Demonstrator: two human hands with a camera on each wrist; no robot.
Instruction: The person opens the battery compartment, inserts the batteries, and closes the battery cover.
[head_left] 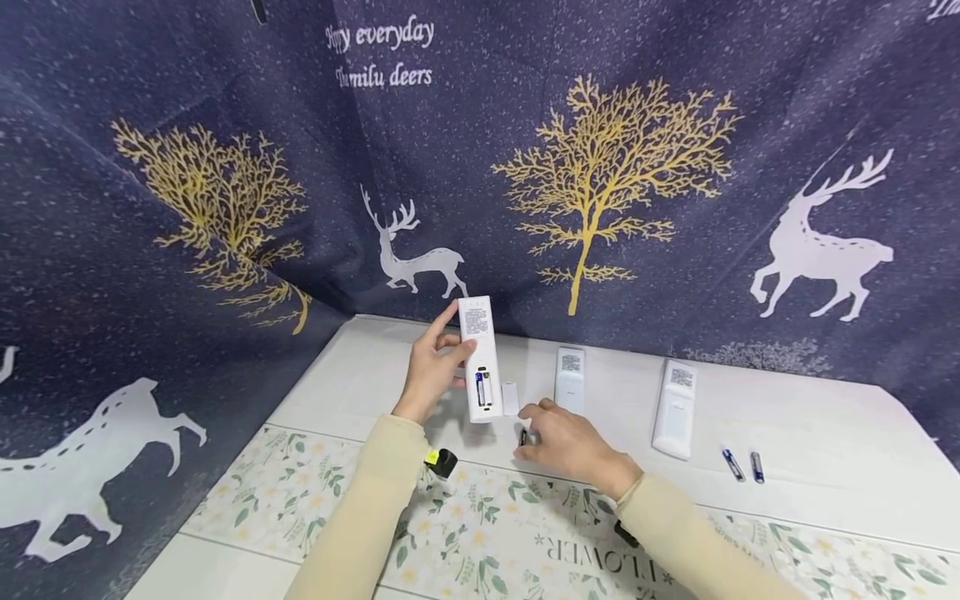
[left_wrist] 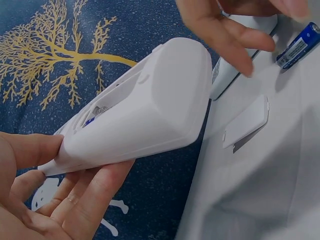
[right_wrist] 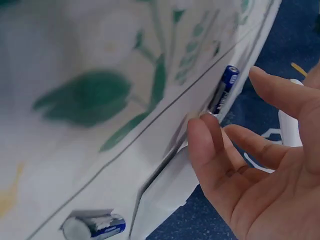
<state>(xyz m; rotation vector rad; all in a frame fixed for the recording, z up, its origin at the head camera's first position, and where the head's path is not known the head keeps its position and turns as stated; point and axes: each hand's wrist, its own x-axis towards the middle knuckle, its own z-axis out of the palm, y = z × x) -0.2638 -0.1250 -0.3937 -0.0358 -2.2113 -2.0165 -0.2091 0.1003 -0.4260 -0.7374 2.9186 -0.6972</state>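
My left hand (head_left: 435, 367) grips a white remote control (head_left: 482, 333), its back turned toward the head camera. The battery compartment (head_left: 483, 389) is uncovered, with one blue-and-silver battery (head_left: 481, 388) in it and a bare slot beside that. My right hand (head_left: 566, 437) hovers over the table with thumb and fingers spread around a loose battery (left_wrist: 299, 46). In the right wrist view this battery (right_wrist: 223, 90) lies just past the fingertips, apparently untouched. A white battery cover (left_wrist: 247, 122) rests on the table beside the held remote.
Two more remotes, one behind my right hand (head_left: 570, 379) and one farther right (head_left: 674, 408), lie back side up. Two batteries, a left one (head_left: 732, 465) and a right one (head_left: 757, 467), are at the table's right. A dark printed cloth (head_left: 480, 167) hangs behind the white table (head_left: 330, 375).
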